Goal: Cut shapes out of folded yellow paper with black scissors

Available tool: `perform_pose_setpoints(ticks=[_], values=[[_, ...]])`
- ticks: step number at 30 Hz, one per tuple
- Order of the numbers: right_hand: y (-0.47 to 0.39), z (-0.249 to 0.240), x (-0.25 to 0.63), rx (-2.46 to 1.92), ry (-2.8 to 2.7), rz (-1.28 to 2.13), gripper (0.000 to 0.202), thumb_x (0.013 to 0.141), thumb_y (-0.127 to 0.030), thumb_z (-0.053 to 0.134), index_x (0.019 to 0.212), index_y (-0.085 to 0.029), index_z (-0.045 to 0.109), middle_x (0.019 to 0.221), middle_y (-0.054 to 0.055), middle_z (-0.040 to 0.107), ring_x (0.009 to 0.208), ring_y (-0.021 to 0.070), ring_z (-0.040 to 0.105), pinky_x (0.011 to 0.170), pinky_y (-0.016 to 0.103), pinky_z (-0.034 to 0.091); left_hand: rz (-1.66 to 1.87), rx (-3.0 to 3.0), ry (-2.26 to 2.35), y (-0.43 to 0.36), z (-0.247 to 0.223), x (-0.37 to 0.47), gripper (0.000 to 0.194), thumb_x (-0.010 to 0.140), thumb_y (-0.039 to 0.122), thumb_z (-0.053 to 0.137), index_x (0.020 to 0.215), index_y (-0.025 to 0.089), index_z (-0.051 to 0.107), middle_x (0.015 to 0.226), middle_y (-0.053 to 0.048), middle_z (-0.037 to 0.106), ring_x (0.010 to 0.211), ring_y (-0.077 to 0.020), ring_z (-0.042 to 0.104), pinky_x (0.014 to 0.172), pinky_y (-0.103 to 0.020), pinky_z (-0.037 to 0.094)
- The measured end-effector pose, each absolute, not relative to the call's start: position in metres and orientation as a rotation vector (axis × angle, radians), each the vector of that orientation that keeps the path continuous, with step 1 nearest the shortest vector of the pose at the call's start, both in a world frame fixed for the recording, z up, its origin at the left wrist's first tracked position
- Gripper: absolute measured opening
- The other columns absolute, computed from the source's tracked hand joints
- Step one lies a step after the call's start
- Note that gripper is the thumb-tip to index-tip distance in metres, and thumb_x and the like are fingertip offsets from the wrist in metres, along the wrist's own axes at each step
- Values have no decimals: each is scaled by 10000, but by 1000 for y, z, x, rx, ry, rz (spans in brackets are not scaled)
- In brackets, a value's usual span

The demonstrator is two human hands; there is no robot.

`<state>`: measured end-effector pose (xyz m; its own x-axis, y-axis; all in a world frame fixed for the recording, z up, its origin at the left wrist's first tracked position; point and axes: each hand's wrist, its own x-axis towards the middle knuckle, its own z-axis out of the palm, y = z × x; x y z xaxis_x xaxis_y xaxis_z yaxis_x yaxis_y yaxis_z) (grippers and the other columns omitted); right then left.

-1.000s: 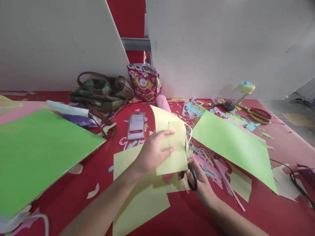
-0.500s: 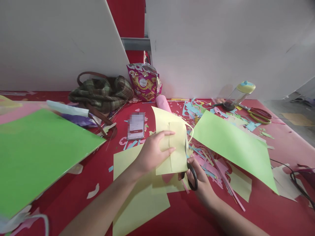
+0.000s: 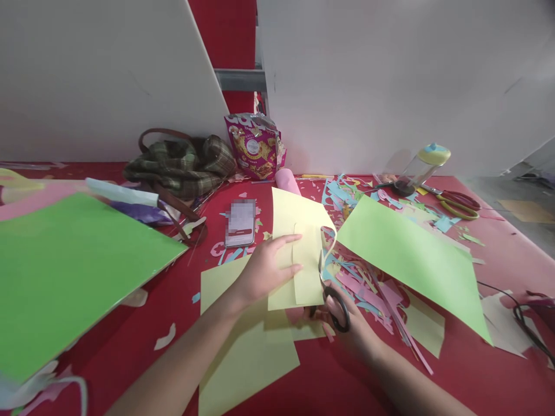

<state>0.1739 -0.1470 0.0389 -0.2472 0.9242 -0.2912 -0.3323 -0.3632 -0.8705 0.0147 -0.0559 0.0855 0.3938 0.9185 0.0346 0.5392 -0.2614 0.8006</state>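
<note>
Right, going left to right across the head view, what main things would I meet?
Large green sheet, plaid bag, phone, held yellow paper, light green sheet.

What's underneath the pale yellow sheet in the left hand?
Below the held sheet, yellow paper and something pink show past its lower edge; whatever lies directly beneath is covered.

Pale yellow paper [image 3: 309, 280]: frame centre, raised at a tilt, top edge sloping down to the right. A narrower layer of like colour overlay its face. A thin strip [image 3: 335, 238] curled outward along the right edge. Black-handled scissors [image 3: 346, 314]: lower right of centre, blades pointing up-frame, meeting that edge; blade spread unclear.
</note>
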Motion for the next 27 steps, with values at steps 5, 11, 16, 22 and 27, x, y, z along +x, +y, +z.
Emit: perform_pose_setpoints(ticks=[5, 11, 16, 22, 27], values=[[-146, 45, 170, -896, -714, 1948, 228, 729, -377, 550, 782, -178, 453, 802, 47, 544, 729, 169, 562, 569, 271, 437, 650, 1869, 1306, -60, 74, 6, 427, 660, 243, 560, 1081, 230, 495, 1150, -2, 523, 1070, -178, 463, 935, -316, 358], [-143, 42, 175, -822, -706, 2178, 233, 761, -377, 486, 782, -147, 456, 787, 86, 567, 669, 199, 606, 379, 215, 450, 627, 1730, 1357, -71, 57, -4, 426, 657, 247, 555, 1079, 221, 498, 1157, -11, 519, 1087, -182, 448, 945, -314, 343], [-139, 40, 184, -835, -759, 2304, 311, 764, -440, 450, 797, -131, 455, 721, 108, 606, 604, 225, 636, 279, 157, 404, 634, 1622, 1365, -82, 45, -13, 438, 659, 261, 558, 1091, 217, 493, 1175, -24, 504, 1109, -201, 427, 956, -335, 324], [-136, 41, 191, -948, -821, 2309, 324, 768, -462, 438, 774, -137, 429, 718, 126, 643, 550, 215, 650, 239, 102, 316, 646, 1579, 1376, -89, 40, -16, 440, 651, 267, 568, 1081, 203, 502, 1168, -32, 511, 1105, -206, 432, 958, -329, 322], [-136, 39, 194, -978, -843, 2303, 310, 789, -452, 404, 753, -145, 395, 704, 130, 656, 520, 205, 650, 229, 103, 280, 662, 1590, 1419, -90, 41, -16, 436, 647, 243, 558, 1078, 211, 506, 1159, -27, 520, 1095, -205, 444, 954, -329, 330]])
